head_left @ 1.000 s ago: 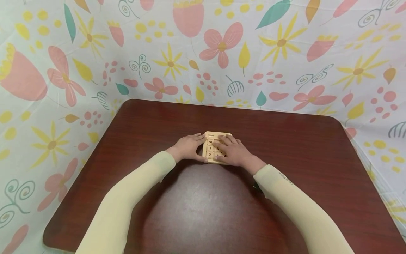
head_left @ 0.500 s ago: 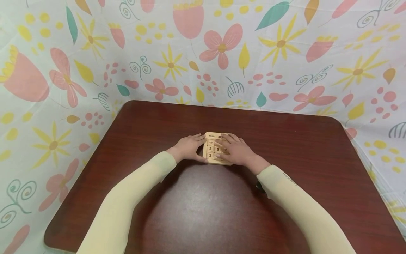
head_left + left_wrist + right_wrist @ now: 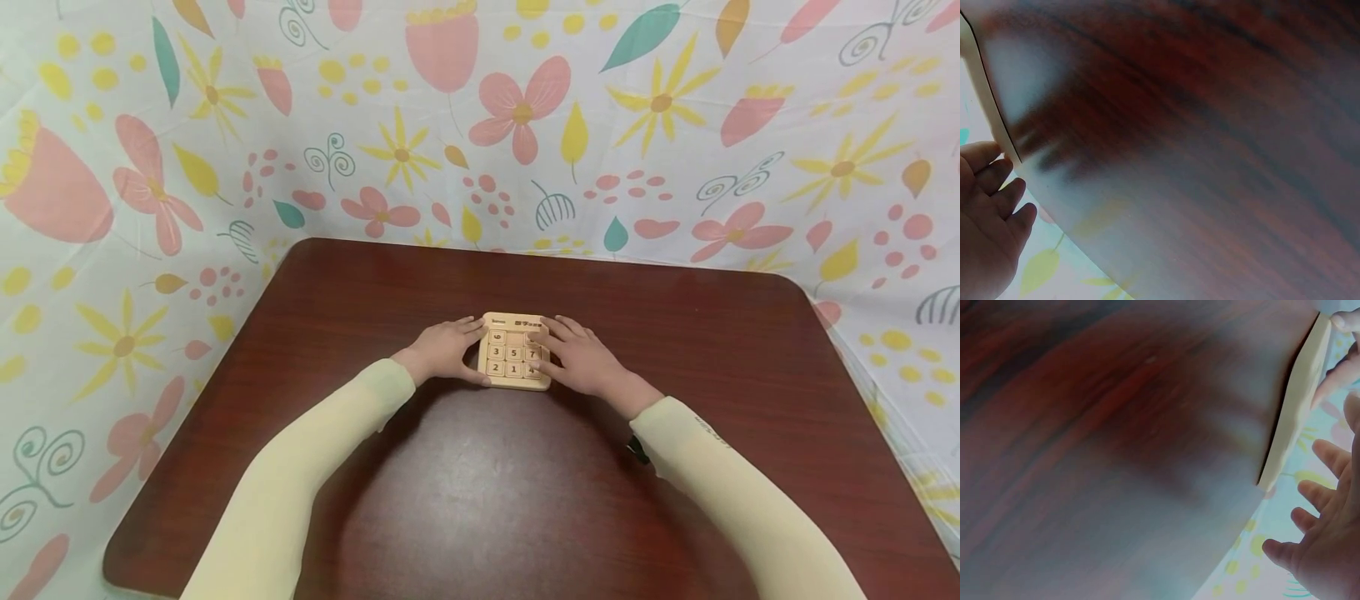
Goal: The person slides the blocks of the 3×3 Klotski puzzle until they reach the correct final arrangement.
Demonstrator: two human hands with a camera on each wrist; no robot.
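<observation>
Left hand (image 3: 442,350) spread, thumb and fingertips at left edge of pale wooden rectangular number board (image 3: 517,385), centre of head frame. Right hand (image 3: 583,360) spread, fingers over board's right side. Square wooden digit tiles (image 3: 513,354), gap top middle. Glossy reddish-brown table (image 3: 480,508) beneath.

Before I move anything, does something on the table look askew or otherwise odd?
Yes. On the number board, the top-left tile looks askew: it reads sideways, while tile 3 and tile 2 below it read upright.

Pale glare whitens the tabletop (image 3: 465,492) (both wrist views look dim and blurred).
</observation>
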